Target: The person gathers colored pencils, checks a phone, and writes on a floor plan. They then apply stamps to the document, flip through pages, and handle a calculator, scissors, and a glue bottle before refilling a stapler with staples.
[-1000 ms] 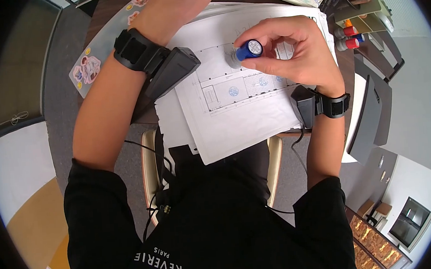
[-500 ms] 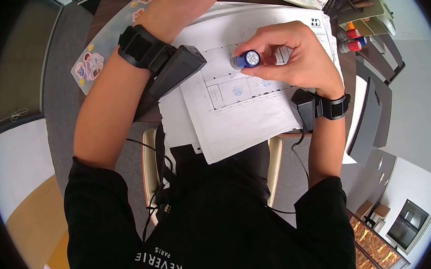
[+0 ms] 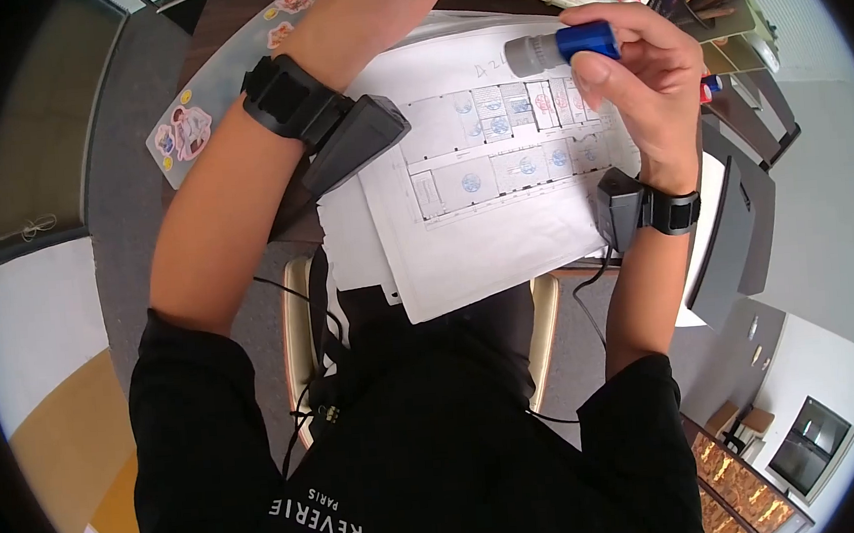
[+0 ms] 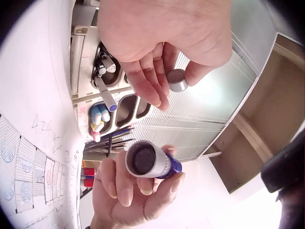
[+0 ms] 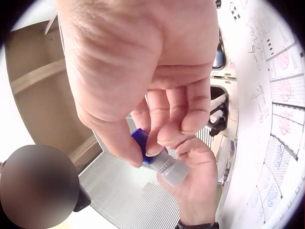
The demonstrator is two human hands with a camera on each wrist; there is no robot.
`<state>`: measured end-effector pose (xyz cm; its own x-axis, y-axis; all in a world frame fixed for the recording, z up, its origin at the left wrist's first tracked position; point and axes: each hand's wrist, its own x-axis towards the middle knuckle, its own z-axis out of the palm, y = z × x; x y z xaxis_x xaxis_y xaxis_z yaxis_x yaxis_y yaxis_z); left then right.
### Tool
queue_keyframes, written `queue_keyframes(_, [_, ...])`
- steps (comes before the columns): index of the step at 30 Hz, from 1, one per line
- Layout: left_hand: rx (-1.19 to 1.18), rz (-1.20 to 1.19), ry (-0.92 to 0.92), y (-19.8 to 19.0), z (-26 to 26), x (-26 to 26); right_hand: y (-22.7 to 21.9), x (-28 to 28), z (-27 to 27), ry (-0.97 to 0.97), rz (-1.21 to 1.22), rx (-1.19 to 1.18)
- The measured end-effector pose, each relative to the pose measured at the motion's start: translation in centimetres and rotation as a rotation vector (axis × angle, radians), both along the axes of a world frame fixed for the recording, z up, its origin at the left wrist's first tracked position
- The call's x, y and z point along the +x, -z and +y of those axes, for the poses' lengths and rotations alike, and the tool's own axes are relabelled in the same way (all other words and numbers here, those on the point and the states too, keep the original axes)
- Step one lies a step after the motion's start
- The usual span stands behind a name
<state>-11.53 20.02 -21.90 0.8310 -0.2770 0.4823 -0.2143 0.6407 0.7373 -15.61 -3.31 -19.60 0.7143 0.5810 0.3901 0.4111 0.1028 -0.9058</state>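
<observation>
Between thumb and fingers my right hand (image 3: 656, 77) pinches a stamp (image 3: 587, 42) with a blue body and grey end. It lies tilted sideways above the papers, its grey end toward my left hand (image 3: 375, 13). In the left wrist view the dark round face of the stamp (image 4: 144, 160) shows inside its grey rim. There my left hand holds a small grey cap (image 4: 177, 81) between thumb and fingers, apart from the stamp. Below lies a printed floor plan (image 3: 485, 252) bearing several round blue and red stamp marks.
Behind the papers stands a pale tray (image 4: 86, 102) with markers and coloured pens in its wells. At the back right a holder (image 3: 741, 17) carries pencils, with more red and blue stamps (image 4: 88, 176) beside it. A stickered sheet (image 3: 207, 94) lies left.
My right hand has lifted the stamp off the floor plan, moving right and toward the back, and tipped it from upright to sideways. The left arm has barely moved.
</observation>
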Motion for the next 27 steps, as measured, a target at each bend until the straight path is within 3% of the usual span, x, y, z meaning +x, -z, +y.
queue_keyframes(12, [-0.011,0.041,-0.040,0.0,0.0,-0.3,0.0,-0.6,0.8,-0.004,-0.061,-0.090])
queue_keyframes(15, [0.004,0.142,-0.035,-1.2,-0.2,-1.7,-0.3,-0.7,0.8,0.026,0.068,0.067])
queue_keyframes(18, [0.092,0.053,0.009,-0.6,-0.1,-1.5,-0.7,-0.6,0.4,0.031,0.185,0.316])
queue_keyframes(20, [0.048,0.141,-0.001,-1.0,-0.7,-2.3,-1.0,-0.6,-0.2,0.054,0.382,0.490])
queue_keyframes(27, [0.227,0.059,0.022,-2.1,-2.0,-3.6,-0.9,0.8,-2.0,-0.084,0.462,0.676])
